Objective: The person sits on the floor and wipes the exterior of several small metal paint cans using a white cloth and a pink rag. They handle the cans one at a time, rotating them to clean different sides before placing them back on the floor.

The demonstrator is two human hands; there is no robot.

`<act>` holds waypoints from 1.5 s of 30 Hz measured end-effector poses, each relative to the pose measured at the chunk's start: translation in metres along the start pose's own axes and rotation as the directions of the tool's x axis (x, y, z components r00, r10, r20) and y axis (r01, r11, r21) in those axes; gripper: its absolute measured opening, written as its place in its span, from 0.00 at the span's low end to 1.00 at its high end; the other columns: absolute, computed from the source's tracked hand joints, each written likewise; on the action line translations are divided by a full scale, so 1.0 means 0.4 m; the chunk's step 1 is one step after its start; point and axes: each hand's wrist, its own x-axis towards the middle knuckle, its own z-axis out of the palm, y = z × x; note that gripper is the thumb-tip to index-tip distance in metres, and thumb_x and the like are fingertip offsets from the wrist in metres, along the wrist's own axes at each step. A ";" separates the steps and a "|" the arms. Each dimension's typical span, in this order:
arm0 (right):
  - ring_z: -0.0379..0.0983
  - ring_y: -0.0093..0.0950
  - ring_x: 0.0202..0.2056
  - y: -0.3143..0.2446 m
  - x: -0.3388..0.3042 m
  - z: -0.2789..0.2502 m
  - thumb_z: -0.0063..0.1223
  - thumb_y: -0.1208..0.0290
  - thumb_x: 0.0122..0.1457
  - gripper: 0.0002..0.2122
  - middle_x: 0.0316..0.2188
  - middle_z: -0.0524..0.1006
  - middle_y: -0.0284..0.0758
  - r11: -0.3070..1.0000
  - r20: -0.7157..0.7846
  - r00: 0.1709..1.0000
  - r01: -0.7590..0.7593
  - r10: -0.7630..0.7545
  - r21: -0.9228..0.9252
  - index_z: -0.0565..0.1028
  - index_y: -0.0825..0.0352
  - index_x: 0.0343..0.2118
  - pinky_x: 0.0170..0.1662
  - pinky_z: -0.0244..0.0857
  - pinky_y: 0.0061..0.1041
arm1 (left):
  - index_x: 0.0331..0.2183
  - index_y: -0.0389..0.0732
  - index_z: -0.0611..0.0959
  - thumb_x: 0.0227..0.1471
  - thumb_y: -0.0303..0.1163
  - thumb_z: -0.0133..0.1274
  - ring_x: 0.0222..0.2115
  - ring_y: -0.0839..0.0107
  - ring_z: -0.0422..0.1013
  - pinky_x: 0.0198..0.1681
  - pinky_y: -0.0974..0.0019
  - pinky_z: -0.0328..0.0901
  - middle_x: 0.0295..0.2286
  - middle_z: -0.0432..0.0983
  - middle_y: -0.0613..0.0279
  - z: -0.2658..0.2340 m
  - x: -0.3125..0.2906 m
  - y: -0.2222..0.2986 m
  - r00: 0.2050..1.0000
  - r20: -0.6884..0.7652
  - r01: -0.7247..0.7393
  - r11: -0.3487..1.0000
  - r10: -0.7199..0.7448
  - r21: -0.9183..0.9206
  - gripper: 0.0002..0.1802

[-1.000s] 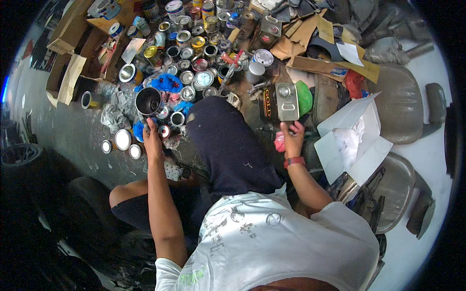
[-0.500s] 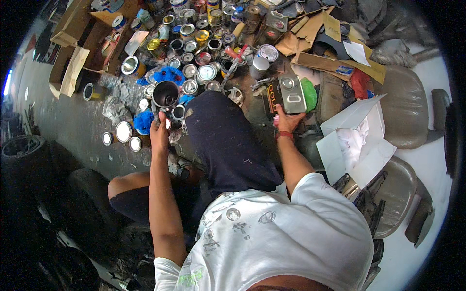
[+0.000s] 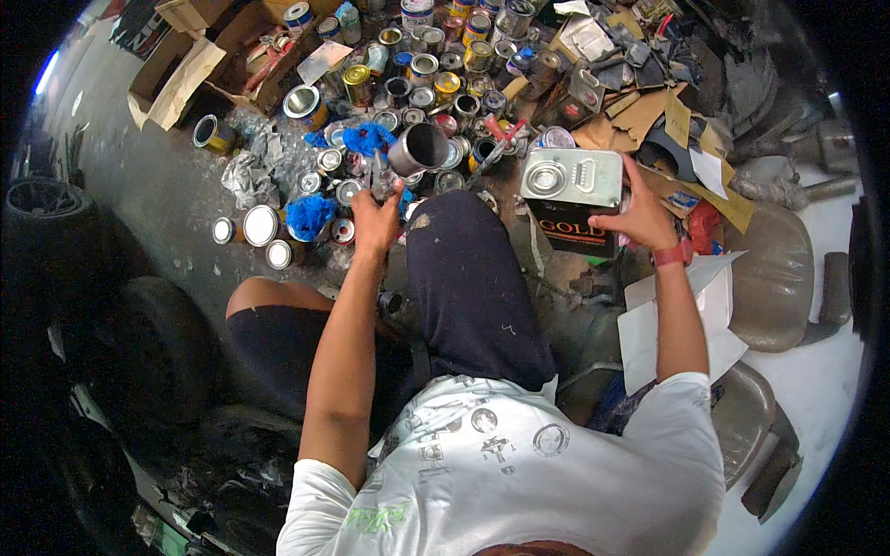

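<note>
Across the dirty floor [image 3: 176, 222] spreads a crowd of paint cans [image 3: 448, 86], with a torn cardboard box [image 3: 188, 79] at the far left and an open white box [image 3: 640, 347] near the right forearm.

Ahead and to the right of the raised knee is the large metal tin [image 3: 573, 199], black-sided with a silver top tipped toward the viewer; it appears to be off the floor. The right hand [image 3: 646, 218] is spread wide around its right end, thumb on the front face, fingers round the back edge. The tin looks stiff, likely heavy if full, and its smooth sides could slip or dent; a palm under the base or the top handle [image 3: 583, 174] would give a surer hold.

The smaller grey cup [image 3: 415, 152] leans toward the tin, its mouth open. The left hand [image 3: 374, 221] has its fingers curled narrowly about the slim part beside it, their tips partly hidden. The cup looks rigid and light, best kept level by that grip.

Smallest, the tin's round cap [image 3: 546, 178] sits in place.
</note>
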 end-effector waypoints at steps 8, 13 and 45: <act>0.78 0.44 0.53 -0.239 0.264 -0.052 0.81 0.61 0.36 0.56 0.54 0.78 0.51 0.979 0.411 0.906 0.164 -0.102 -0.119 0.59 0.67 0.70 0.58 0.69 0.36 | 0.62 0.30 0.69 0.52 0.55 0.69 0.54 0.37 0.71 0.56 0.45 0.69 0.59 0.60 0.35 0.056 0.010 0.037 0.999 -0.021 -0.034 0.995 0.036 0.094 0.50; 0.79 0.50 0.50 -0.304 0.377 -0.018 0.81 0.52 0.31 0.59 0.49 0.81 0.55 0.849 0.520 0.852 0.318 -0.059 -0.423 0.60 0.70 0.69 0.55 0.72 0.41 | 0.53 0.31 0.73 0.48 0.52 0.72 0.48 0.39 0.75 0.50 0.44 0.71 0.54 0.63 0.41 0.076 0.016 0.039 0.993 -0.029 -0.106 0.986 0.110 0.130 0.43; 0.69 0.41 0.63 0.177 -0.141 0.257 0.85 0.65 0.40 0.58 0.61 0.71 0.50 0.806 -0.237 0.864 -0.271 0.445 0.525 0.51 0.66 0.71 0.66 0.62 0.37 | 0.40 0.39 0.81 0.68 0.42 0.55 0.35 0.74 0.73 0.42 0.65 0.68 0.36 0.81 0.64 0.127 0.028 0.010 0.908 0.418 0.185 0.916 -0.021 -0.356 0.15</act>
